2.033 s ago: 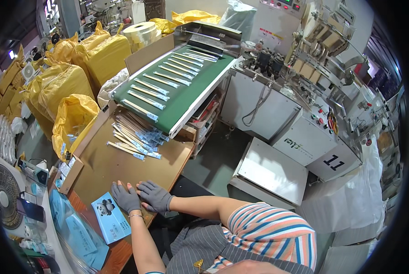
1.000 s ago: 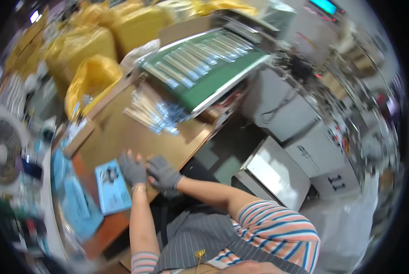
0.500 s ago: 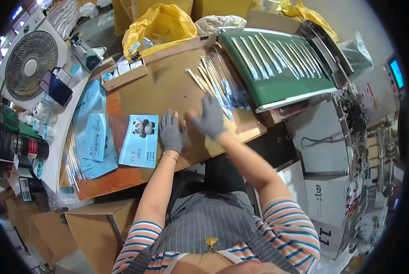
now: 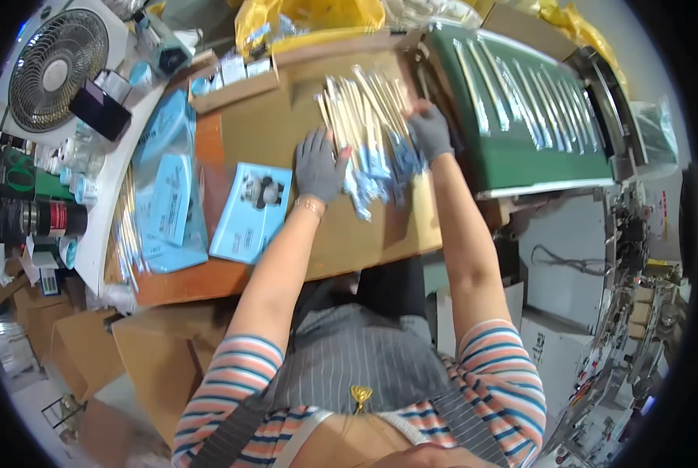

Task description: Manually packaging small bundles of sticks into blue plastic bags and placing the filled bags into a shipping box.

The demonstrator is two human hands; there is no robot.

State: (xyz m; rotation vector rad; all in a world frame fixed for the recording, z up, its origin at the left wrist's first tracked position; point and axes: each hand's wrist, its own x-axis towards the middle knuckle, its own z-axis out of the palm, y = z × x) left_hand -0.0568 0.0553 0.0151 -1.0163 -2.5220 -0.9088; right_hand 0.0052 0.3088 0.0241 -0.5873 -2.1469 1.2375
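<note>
My left hand [image 4: 319, 165], in a grey glove, lies flat on the left side of a pile of long thin packets in clear and blue wrappers [image 4: 368, 129] on a brown cardboard work surface [image 4: 364, 234]. At the pile's right side, my gloved right hand [image 4: 428, 131] presses against the packets, next to a green conveyor belt [image 4: 520, 132] that carries several more of the same packets. Whether either hand grips any packet I cannot tell. A light blue flat pouch with a panda picture [image 4: 254, 210] lies just left of my left hand.
More light blue pouches [image 4: 166, 199] are stacked at the left. A white fan [image 4: 56, 70], dark cans [image 4: 41, 218] and small boxes crowd the far left. Yellow bags [image 4: 310, 19] sit behind the table. Cardboard boxes [image 4: 91, 343] stand below; machinery [image 4: 637, 257] is at right.
The view swung from the room toward the table. Both hands moved from the table's near edge, beside the panda pouch, up to the pile of packets.
</note>
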